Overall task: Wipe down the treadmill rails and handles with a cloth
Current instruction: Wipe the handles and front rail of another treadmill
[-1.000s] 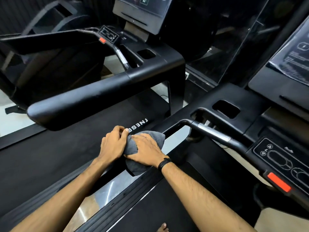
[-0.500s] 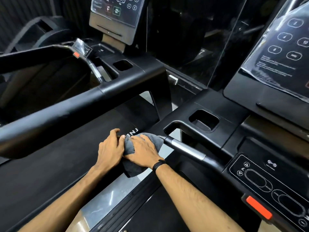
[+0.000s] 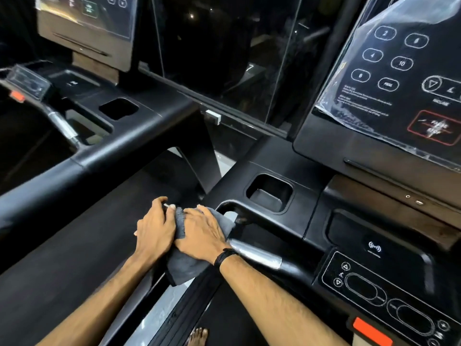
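Head cam: both hands have slid forward along the side rail (image 3: 149,290) toward the console corner; left hand (image 3: 154,228) gripping, right hand (image 3: 202,236) pressing flat on grey cloth (image 3: 184,268), nearing the silver handle (image 3: 257,253)

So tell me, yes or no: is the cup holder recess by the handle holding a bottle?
No: the cup holder recess beside the handle shows only its bare dark floor, with no bottle inside.
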### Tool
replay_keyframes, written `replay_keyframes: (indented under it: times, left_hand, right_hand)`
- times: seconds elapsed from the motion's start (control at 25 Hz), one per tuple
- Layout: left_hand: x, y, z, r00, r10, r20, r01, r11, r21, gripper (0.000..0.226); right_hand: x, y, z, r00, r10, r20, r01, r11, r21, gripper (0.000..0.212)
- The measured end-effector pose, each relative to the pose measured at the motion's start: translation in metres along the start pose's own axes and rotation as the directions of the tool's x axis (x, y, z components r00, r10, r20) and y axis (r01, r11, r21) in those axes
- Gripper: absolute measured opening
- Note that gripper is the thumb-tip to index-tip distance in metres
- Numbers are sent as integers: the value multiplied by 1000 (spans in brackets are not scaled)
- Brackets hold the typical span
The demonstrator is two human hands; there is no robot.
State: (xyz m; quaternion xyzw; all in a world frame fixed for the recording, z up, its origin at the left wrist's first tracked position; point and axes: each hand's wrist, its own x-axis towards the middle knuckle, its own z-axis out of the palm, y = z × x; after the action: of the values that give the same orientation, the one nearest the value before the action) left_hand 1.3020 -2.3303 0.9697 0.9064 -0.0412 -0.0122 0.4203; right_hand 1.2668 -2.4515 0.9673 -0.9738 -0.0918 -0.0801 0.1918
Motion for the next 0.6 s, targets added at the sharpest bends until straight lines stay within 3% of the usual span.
replay_keyframes:
  times: [0.12, 0.28, 0.36, 0.48, 0.6]
  left_hand:
    - [27, 10, 19, 998, 51, 45, -48, 997, -53, 58]
    - [47, 30, 45, 990, 108, 94, -95, 986, -138, 55]
    - [52, 45, 58, 976, 192, 99, -170, 965, -198, 57]
    - [55, 69, 83, 946, 293, 141, -254, 936, -243, 57]
    - [54, 88, 104, 904, 384, 189, -338, 911, -237, 59]
  right_hand:
    - [17, 20, -6, 991, 101, -86, -102, 995, -15, 14]
    - [13, 53, -21, 959, 220, -176, -233, 971, -54, 47]
    - [2, 62, -40, 897, 285, -337, -329, 941, -79, 62]
    - [-10, 78, -71, 740, 362, -567, -529, 833, -159, 71]
    - [-25, 97, -82, 743, 571, -349, -666, 685, -295, 68]
